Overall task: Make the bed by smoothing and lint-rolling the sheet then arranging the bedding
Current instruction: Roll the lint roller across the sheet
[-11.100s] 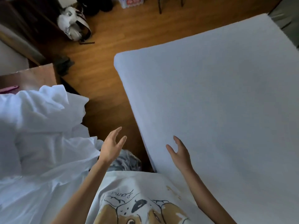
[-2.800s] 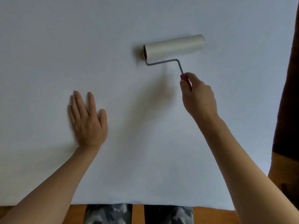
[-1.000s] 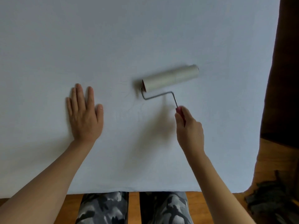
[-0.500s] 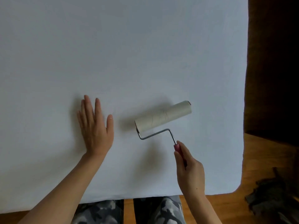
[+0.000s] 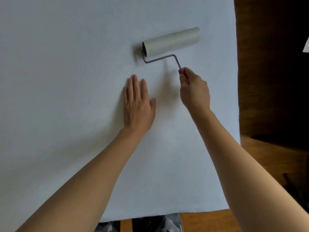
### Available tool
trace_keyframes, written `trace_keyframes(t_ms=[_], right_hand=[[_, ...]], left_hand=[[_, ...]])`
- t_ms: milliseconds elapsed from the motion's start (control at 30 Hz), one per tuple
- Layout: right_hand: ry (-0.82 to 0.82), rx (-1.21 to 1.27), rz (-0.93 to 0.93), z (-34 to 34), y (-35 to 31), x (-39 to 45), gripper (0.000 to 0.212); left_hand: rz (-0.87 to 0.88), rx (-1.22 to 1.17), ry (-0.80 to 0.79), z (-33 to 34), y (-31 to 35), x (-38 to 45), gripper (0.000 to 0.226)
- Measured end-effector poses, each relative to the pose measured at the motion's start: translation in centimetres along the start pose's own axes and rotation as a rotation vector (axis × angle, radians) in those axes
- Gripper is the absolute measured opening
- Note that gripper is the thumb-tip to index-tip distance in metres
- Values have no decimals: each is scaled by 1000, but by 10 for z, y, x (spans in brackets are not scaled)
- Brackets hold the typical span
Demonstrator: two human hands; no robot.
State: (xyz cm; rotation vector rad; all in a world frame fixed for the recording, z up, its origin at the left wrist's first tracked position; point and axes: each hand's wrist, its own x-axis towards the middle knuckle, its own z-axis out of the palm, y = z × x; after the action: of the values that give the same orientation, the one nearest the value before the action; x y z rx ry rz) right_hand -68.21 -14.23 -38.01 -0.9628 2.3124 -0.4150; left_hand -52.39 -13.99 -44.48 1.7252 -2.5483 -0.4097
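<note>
My right hand (image 5: 194,91) grips the red handle (image 5: 182,71) of the lint roller (image 5: 171,41), fingers curled round it so only the top end of the grip shows above my knuckles. From there the bent metal rod (image 5: 160,58) runs up and to the left of this hand, and the pale roll lies on the white sheet (image 5: 66,81), tilted with its far end higher on the right.

My left hand (image 5: 138,104) lies flat on the sheet just to the left of my right hand, palm down, 4 fingers straight and close together, thumb spread toward the right. The roll sits above the fingertips (image 5: 134,77) of this hand, near but apart from them.

The sheet looks smooth all around both hands. Its edge runs just to the right of my right forearm, with wooden floor (image 5: 267,164) beyond it. Below my arms, at the near edge of the bed, my camouflage trousers (image 5: 150,225) show.
</note>
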Motion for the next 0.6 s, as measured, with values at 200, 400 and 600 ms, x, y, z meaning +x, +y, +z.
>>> trace_keyframes(t_ms=[200, 400, 600], right_hand=[[-32, -22, 44, 0, 51, -46, 35], [-77, -71, 108, -13, 129, -139, 41], [-80, -84, 185, -21, 148, -177, 45]], left_hand=[[17, 94, 3, 17, 0, 6, 64], [41, 84, 68, 19, -6, 3, 57], [39, 98, 80, 19, -5, 3, 55]])
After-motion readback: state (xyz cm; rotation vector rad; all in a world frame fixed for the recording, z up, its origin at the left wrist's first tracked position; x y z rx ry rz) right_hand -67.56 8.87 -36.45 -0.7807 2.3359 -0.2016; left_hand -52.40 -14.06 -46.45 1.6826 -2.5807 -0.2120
